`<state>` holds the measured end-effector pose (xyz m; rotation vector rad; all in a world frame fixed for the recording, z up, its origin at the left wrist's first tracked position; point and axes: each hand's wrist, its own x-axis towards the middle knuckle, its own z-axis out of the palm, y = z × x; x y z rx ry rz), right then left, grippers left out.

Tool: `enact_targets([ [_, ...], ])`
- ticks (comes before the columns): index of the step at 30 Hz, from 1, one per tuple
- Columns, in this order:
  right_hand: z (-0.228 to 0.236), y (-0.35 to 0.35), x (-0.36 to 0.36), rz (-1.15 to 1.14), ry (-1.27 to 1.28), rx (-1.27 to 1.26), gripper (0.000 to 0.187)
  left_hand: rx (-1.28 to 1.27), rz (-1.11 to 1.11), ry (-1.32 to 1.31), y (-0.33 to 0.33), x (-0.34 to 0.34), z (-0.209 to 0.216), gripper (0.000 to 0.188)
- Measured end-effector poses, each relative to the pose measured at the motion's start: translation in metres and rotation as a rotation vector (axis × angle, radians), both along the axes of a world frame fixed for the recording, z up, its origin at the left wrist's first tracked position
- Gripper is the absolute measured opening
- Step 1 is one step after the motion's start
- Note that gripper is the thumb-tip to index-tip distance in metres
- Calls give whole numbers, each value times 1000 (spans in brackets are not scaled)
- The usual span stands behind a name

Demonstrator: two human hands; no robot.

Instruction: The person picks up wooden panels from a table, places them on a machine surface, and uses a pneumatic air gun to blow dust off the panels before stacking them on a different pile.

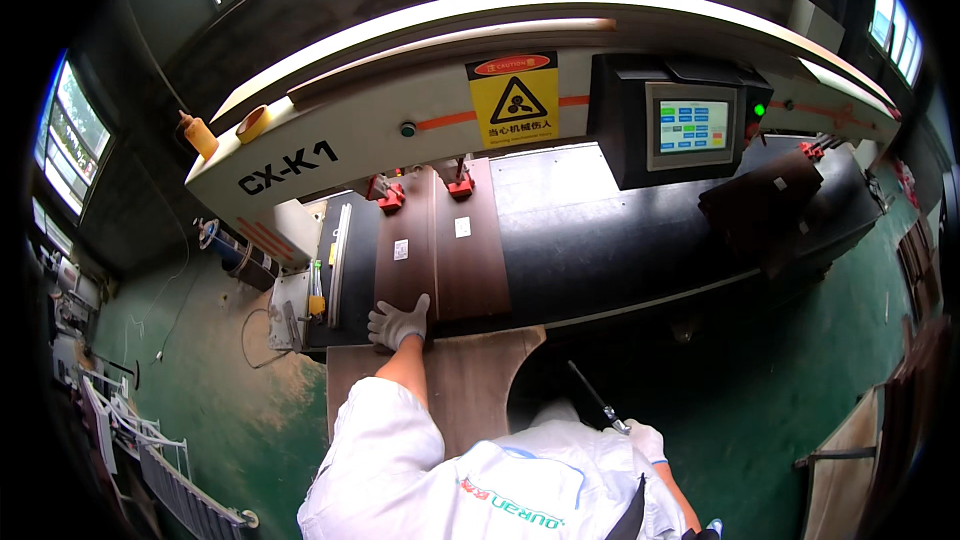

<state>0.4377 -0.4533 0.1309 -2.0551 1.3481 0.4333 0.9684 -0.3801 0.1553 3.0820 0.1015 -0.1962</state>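
Observation:
My left hand (398, 324), in a pale work glove, lies with spread fingers on the near end of a dark brown panel (392, 280). A second brown panel (472, 275) lies alongside it, and both carry white labels. Red-footed clamps (391, 199) stand over their far ends, under the machine's beam. Low at my right side, my gloved right hand (642, 440) is closed around what looks like an air blow gun (608, 412), its long thin dark nozzle angled up and left. Part of its body is hidden by the hand.
A black machine bed (600, 250) runs under a white beam (350, 120) with a control screen (692, 127). More brown panels (765, 195) lie at its right end. A brown board (465, 375) with a curved edge is before me. Stacked panels (905, 430) stand right; a metal rack (180, 485) stands left.

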Motion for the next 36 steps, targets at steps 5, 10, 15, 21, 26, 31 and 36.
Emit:
enact_targets([
  [5,-8,-8,9,30,6,49,40,10,-8,49,-1,0,1,121],
  [10,-10,-16,14,17,3,46,49,4,-6,-18,-5,-1,-5,117],
  [15,-1,-21,20,-173,-23,60,65,5,-2,-7,-6,4,-7,116],
  [21,19,-48,27,-154,-79,50,65,-9,-11,-53,-3,12,-19,116],
  [26,27,-106,31,-215,-67,28,62,-39,-28,-62,-3,14,-22,115],
  [31,56,-180,95,-42,-99,8,50,-94,31,-101,-3,18,-22,118],
  [36,56,-214,240,129,-339,354,38,-145,23,-142,0,27,-27,118],
])
